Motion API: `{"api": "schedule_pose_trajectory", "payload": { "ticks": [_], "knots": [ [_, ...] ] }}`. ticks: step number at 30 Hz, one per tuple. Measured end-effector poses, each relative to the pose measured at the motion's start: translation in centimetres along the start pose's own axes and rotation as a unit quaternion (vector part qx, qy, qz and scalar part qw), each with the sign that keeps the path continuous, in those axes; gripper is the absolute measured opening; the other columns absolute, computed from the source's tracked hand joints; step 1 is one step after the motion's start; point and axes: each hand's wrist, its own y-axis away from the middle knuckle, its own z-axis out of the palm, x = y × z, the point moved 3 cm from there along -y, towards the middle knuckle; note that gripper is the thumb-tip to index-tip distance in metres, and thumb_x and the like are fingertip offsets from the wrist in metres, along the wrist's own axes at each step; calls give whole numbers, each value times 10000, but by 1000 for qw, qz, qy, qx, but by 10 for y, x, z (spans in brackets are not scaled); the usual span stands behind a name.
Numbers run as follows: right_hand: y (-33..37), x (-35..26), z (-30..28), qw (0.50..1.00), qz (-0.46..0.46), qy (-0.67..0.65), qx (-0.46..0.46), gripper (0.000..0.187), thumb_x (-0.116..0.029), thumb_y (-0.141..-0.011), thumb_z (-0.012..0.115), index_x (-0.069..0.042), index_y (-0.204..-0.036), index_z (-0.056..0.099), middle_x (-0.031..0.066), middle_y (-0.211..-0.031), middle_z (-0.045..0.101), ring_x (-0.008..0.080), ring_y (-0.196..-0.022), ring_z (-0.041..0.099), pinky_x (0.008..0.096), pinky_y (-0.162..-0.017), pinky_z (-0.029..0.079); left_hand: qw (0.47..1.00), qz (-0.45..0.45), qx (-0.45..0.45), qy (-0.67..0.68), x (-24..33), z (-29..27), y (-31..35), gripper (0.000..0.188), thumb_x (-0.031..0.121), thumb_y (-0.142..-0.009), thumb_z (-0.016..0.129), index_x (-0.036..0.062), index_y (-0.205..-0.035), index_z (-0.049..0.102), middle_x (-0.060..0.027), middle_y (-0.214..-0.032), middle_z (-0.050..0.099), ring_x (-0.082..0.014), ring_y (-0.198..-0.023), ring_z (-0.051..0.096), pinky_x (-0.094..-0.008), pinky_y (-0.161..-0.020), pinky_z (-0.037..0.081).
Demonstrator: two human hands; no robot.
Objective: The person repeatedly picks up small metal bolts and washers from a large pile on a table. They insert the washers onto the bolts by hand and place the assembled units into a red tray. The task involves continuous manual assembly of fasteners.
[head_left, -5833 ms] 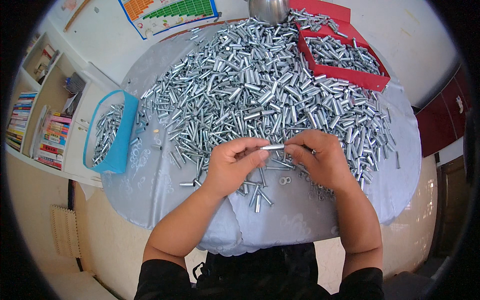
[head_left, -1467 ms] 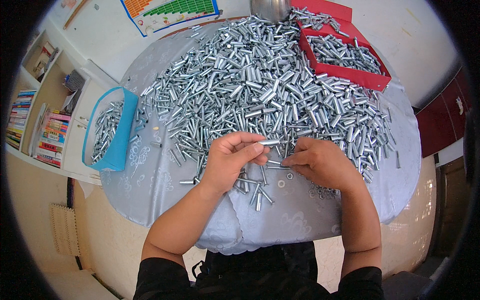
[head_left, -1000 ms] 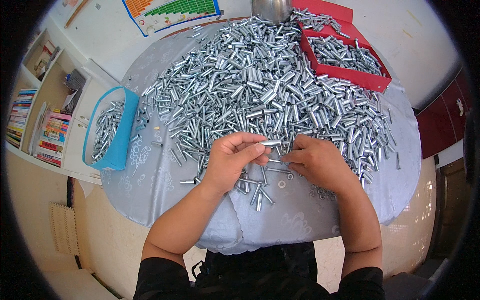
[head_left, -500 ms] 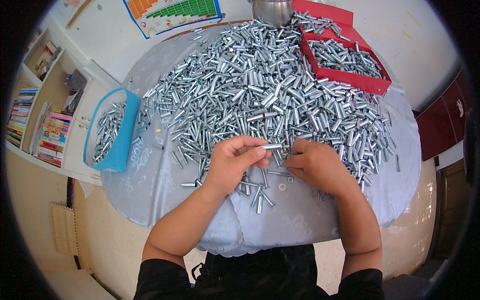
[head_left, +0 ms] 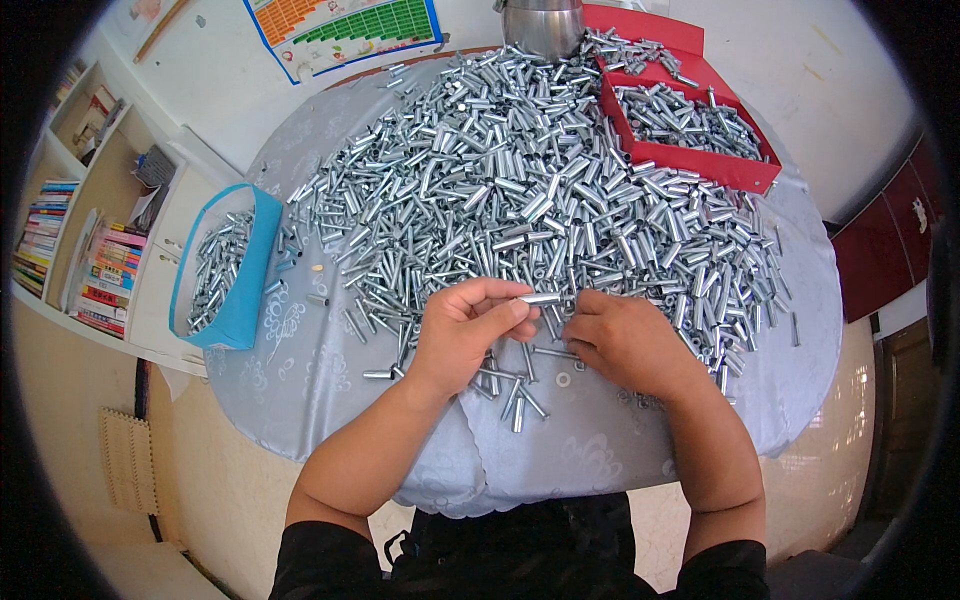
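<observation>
Near the front edge of the heap, my left hand [head_left: 462, 335] pinches a shiny metal sleeve [head_left: 541, 299] between thumb and fingertips, its free end pointing right. My right hand [head_left: 625, 340] is closed close to that end, fingertips bunched and turned down; whatever they hold, if anything, is hidden. Around both hands spreads a big heap of silvery sleeves and bolts [head_left: 470, 200]. Several loose bolts and sleeves [head_left: 517, 412] lie just below my left hand. A small flat washer [head_left: 563, 379] rests on the tablecloth below my right fingers.
A blue fabric bin [head_left: 245, 290] with metal parts stands at the table's left. At the back right is an open red box [head_left: 690, 165] full of parts, beside a steel pot [head_left: 543, 28]. The grey tablecloth [head_left: 330, 400] covers the round table; a bookshelf [head_left: 140, 215] is at left.
My right hand has shifted slightly, and the nut that lay beneath its fingers is no longer visible. My left hand still holds the sleeve in almost the same place.
</observation>
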Motion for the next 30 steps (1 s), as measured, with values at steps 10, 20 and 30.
{"api": "schedule_pose_trajectory", "payload": {
  "ticks": [10, 20, 30],
  "knots": [
    [-3, 12, -7, 905, 199, -328, 183, 81, -34, -819, 687, -13, -893, 659, 60, -802, 658, 134, -678, 619, 267, -643, 503, 1000, -2, -4, -6, -1, -1, 1, 202, 26, -902, 627, -34, -1094, 647, -151, -942, 705, -187, -787, 689, -303, -726, 580],
    [-2, 9, -1, 865, 205, -427, 163, 92, -12, -818, 704, 2, -901, 667, 31, -818, 672, 89, -723, 619, 240, -673, 504, 1000, 6, 3, -11, 1, 1, 2, 206, 27, -903, 632, -40, -1097, 648, -158, -949, 703, -194, -801, 692, -307, -730, 587],
    [-2, 9, -3, 862, 188, -443, 156, 109, 0, -820, 705, 4, -923, 671, 41, -857, 685, 92, -763, 633, 241, -703, 511, 1000, 6, 1, -14, 1, 1, 1, 209, 31, -901, 638, -42, -1096, 650, -165, -955, 705, -201, -811, 696, -307, -735, 591]
  ]
}}
